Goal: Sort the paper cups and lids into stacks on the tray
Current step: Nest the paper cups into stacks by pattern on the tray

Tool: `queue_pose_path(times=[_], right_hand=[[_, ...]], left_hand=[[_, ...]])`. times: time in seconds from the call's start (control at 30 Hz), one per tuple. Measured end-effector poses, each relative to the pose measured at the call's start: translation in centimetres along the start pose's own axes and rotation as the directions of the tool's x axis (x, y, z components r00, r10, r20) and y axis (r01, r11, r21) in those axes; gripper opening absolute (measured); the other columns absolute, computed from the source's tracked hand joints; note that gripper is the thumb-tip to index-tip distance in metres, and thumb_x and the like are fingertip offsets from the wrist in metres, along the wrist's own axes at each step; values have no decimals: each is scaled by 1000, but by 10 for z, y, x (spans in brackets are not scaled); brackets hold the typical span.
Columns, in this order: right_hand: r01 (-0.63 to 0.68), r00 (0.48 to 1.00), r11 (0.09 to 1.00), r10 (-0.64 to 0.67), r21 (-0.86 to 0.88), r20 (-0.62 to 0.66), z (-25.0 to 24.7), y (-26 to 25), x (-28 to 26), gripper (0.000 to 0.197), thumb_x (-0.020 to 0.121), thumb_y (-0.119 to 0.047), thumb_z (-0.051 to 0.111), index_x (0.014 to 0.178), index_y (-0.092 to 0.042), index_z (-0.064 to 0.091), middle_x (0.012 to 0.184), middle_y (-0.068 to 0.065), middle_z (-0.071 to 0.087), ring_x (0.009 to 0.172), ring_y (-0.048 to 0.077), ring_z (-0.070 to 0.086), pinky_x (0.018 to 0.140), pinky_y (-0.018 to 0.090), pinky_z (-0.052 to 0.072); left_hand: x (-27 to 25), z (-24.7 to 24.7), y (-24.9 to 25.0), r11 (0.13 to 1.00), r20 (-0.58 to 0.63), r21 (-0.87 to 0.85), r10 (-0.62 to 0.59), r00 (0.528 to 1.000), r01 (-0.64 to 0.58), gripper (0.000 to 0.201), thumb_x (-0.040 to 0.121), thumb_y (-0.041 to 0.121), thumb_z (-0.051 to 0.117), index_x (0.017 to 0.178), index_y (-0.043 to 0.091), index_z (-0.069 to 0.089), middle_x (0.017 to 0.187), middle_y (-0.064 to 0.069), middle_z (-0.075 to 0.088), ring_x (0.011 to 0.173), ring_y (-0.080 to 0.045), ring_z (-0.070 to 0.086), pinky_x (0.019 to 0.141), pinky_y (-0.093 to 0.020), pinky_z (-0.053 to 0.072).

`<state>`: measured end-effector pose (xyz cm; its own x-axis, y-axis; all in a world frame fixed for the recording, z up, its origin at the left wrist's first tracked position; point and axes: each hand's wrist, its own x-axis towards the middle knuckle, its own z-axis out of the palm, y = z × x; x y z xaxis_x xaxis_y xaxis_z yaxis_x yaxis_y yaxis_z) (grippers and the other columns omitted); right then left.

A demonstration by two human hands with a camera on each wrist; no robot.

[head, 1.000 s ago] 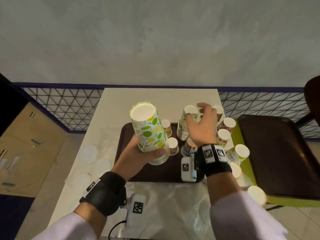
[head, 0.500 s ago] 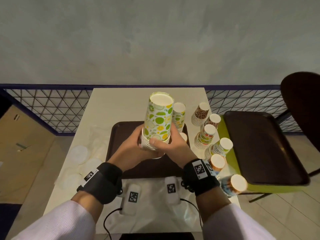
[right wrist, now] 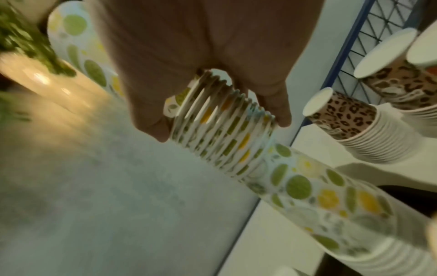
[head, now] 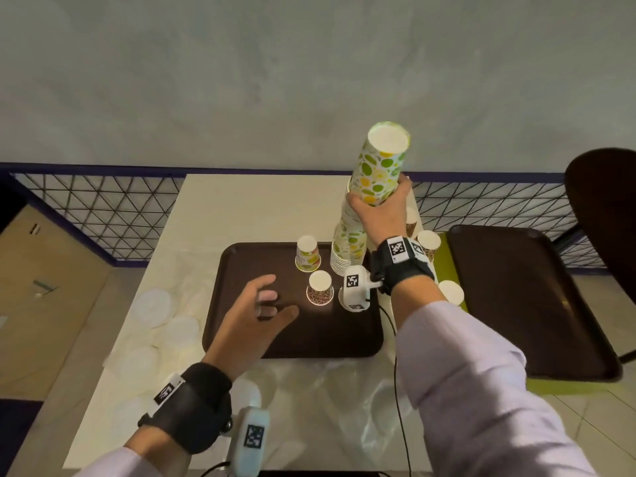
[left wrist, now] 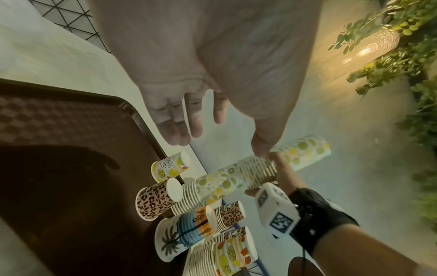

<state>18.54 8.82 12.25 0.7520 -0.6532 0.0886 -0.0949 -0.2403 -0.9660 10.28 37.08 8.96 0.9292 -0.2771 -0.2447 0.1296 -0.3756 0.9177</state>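
Green-spotted cup stack [head: 377, 173] within right-hand fingers [head: 401, 187], over tray [head: 241, 270]

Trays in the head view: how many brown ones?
2. The centre tray lies on the white table, holding cups; the second tray lies on a green surface to its right. None looks hidden.

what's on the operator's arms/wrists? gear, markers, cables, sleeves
Both hands bare: left hand, right hand. Each wrist wears a black strap with square black-and-white tags and a white camera pod trailing a thin black cable. Pale long sleeves.
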Motion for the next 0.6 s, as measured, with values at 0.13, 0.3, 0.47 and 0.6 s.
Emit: queue_pose_path(times=[0.13, 0.3, 0.47, 0.6], right_hand=[[-65, 994, 991, 74, -120, 77, 17, 34, 7, 90, 65, -42, 85, 136, -20, 33, 122, 8, 60, 107, 25, 63, 92, 41, 55], [-137, 973, 949, 182, -283, 139, 26, 67, 0, 88, 72, -35, 87, 139, -14, 33, 125, 8, 62, 111, 27, 64, 86, 33, 50], [-186, 973, 955, 212, -232, 95, 11, 47, -17, 104, 74, -34, 88, 154, -16, 24, 144, 13, 51, 131, 29, 53, 99, 32, 42], [-98, 995, 983, 92, -154, -47, -16, -3, -51, 82, 87, -37, 75, 153, -19, 31, 155, 8, 42, 143, 25, 40, 117, 43, 36]], left_hand=[[-4, 4, -3, 998, 21, 63, 14, 1000, -16, 60, 87, 29, 82, 137, 40, 49, 120, 12, 62, 103, -8, 67, 75, -13, 50], [-5, 5, -7, 995, 60, 101, -8, 998, 2, 58, 87, 32, 82, 133, 44, 49, 121, 14, 61, 106, -6, 65, 77, -15, 51], [-3, 9, -10, 994, 115, 112, -25, 993, 12, 59, 86, 37, 81, 136, 41, 50, 120, 15, 62, 110, -8, 64, 87, -25, 53], [-2, 19, -15, 994, 198, 110, -2, 980, -21, 53, 86, 35, 83, 132, 39, 55, 119, 13, 64, 108, -9, 65, 92, -29, 55]])
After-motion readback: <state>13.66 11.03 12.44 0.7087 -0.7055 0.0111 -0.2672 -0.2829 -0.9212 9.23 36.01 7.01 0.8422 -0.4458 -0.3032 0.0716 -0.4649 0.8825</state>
